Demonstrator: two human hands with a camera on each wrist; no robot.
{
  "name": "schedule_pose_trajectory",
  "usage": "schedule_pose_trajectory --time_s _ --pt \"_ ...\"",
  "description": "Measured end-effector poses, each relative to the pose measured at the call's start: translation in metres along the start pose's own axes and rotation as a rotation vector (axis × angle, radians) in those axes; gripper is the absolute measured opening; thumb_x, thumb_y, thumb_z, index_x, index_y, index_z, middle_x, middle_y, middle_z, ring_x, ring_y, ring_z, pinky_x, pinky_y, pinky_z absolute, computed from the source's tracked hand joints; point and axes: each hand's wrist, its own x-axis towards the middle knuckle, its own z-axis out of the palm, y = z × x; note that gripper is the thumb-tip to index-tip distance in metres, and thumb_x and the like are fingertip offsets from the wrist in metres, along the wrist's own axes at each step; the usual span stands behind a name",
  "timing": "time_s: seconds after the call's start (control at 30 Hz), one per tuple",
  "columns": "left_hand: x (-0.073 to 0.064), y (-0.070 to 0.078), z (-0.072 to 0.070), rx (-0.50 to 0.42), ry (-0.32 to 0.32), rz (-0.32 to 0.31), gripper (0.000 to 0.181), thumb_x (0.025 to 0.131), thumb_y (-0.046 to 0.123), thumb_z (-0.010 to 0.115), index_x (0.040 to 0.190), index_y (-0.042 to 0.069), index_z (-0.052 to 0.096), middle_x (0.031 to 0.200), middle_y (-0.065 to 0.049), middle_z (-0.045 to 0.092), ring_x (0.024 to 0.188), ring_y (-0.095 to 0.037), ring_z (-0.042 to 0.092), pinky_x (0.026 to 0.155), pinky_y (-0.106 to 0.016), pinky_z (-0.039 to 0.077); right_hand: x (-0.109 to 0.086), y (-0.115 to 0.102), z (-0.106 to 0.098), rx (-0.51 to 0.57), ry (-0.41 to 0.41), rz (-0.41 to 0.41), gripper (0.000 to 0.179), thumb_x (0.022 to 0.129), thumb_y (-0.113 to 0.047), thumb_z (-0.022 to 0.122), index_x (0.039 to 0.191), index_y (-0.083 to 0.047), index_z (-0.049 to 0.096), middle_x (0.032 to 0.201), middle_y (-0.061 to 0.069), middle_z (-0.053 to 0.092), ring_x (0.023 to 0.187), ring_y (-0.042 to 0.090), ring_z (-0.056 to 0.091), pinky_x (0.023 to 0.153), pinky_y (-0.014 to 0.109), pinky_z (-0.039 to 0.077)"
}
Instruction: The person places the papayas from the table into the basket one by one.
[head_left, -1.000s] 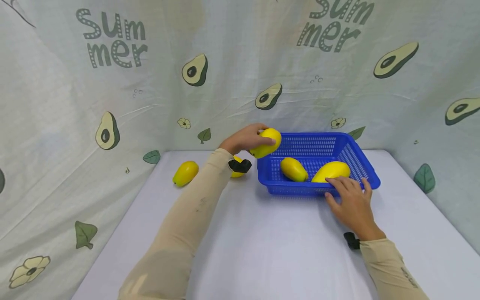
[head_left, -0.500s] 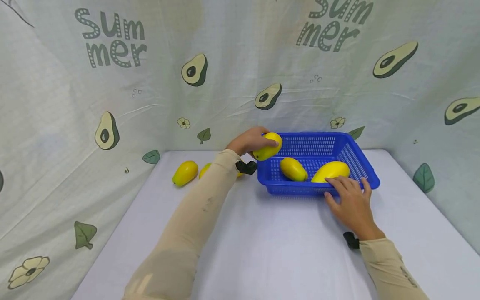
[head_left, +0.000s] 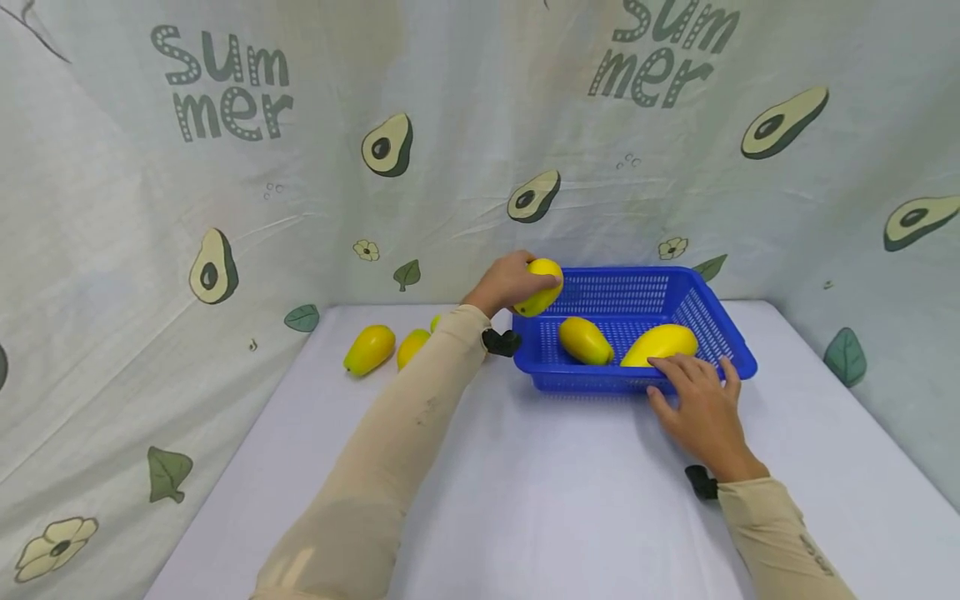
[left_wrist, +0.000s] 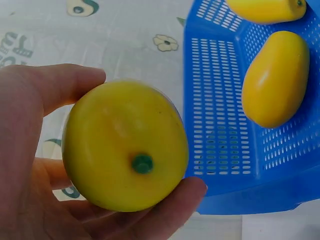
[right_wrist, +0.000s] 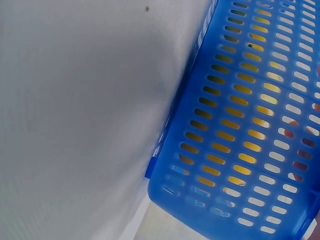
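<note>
My left hand (head_left: 512,282) grips a yellow papaya (head_left: 542,292) over the left edge of a blue plastic basket (head_left: 637,382). In the left wrist view the papaya's green stem end (left_wrist: 142,163) faces the camera, with thumb and fingers curled round its sides. Two more papayas lie in the basket, one on the left (head_left: 585,340) and a larger-looking one (head_left: 660,344) on the right. My right hand (head_left: 701,412) holds the basket's near rim at the right, fingers over it and thumb outside. Through the slots in the right wrist view, yellow fruit and bits of fingers show.
Left of the basket, a papaya (head_left: 370,350) lies on the white table (head_left: 525,492). Beside it another papaya (head_left: 412,347) is partly covered by my left sleeve (head_left: 390,442), with a bit of yellow-green fruit behind. A printed cloth (head_left: 465,108) hangs at the back.
My left hand has moved slightly right with the papaya, staying near the basket's left edge. The sleeve's shift uncovers a papaya on the table. The right hand stays at the rim.
</note>
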Motion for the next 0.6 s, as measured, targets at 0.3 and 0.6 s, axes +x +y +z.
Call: schedule_pose_trajectory --time_s 0.3,0.6 --pt "0.001 0.005 0.007 0.023 -0.082 -0.036 0.054 0.092 0.042 0.069 0.131 0.007 0.052 0.110 -0.010 0.060 0.093 -0.025 0.061 0.069 -0.035 0.060 -0.001 -0.001 0.001 -0.009 0.004 0.002 0.046 0.085 -0.015 0.076 0.128 -0.008 0.063 0.127 0.019 0.059 0.121 0.044 0.045 0.113 0.068 0.006" --pt "0.001 0.010 0.017 0.041 -0.060 -0.028 0.053 0.092 0.042 0.069 0.129 0.008 0.054 0.108 -0.008 0.060 0.092 -0.024 0.061 0.065 -0.031 0.058 -0.001 0.000 0.001 -0.013 0.003 -0.002 0.046 0.085 -0.015 0.075 0.129 -0.009 0.063 0.127 0.019 0.058 0.121 0.044 0.044 0.113 0.068 0.006"
